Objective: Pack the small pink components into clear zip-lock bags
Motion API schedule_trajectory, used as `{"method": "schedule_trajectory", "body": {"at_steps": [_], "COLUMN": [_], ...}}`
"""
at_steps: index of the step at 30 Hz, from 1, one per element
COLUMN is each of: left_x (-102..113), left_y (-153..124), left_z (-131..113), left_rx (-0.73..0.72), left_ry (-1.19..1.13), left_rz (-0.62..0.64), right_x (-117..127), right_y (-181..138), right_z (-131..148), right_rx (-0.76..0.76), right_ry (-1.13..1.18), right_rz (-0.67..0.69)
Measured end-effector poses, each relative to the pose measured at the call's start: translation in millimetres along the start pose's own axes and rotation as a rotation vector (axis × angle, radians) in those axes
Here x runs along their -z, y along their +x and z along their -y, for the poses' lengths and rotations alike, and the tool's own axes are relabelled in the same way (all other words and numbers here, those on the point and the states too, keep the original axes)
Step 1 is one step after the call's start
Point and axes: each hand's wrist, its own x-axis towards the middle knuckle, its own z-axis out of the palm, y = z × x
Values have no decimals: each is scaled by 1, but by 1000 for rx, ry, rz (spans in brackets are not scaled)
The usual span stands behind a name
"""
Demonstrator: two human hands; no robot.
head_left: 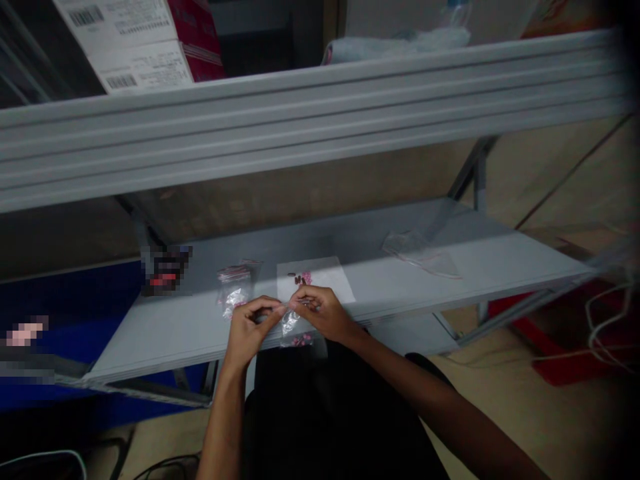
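Between my two hands hangs a small clear zip bag (295, 327) with several pink pieces at its bottom, just over the table's front edge. My left hand (253, 323) pinches the bag's top edge on the left. On the right, my right hand (323, 308) grips the same edge with closed fingers. Just beyond my hands, a white sheet of paper (333, 277) bears several dark brown pieces (299, 280) and small pink pieces (307, 276). Left of the sheet lies a pile of clear zip bags (235, 287), some with pink contents.
An empty-looking clear bag (420, 255) lies at the right on the grey table (165, 333). A pixelated dark and red item (167, 270) sits at the left end. Above runs a metal shelf beam (300, 113) with white-and-red boxes (145, 43). A red crate (560, 353) stands at lower right.
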Motion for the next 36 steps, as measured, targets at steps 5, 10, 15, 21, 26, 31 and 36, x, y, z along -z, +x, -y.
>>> {"method": "schedule_trajectory", "body": {"at_steps": [5, 10, 15, 21, 26, 31, 36], "left_x": [-1, -1, 4, 11, 6, 29, 61], "left_y": [-1, -1, -2, -3, 0, 8, 9], "left_z": [0, 2, 5, 2, -4, 9, 14], "left_rx": [10, -5, 39, 57, 16, 50, -35], "left_ry": [-2, -9, -12, 53, 196, 364, 788], "left_rz": [-9, -16, -60, -116, -204, -532, -633], "right_x": [-1, 0, -1, 0, -5, 32, 145], "right_y": [-1, 0, -2, -4, -3, 11, 5], "right_z": [-3, 1, -2, -2, -3, 5, 28], "right_rx": [15, 37, -80, -110, -123, -90, -155], "right_ry": [-45, -75, 70, 6, 17, -91, -936], "right_rz": [16, 5, 26, -33, -43, -208, -463]}}
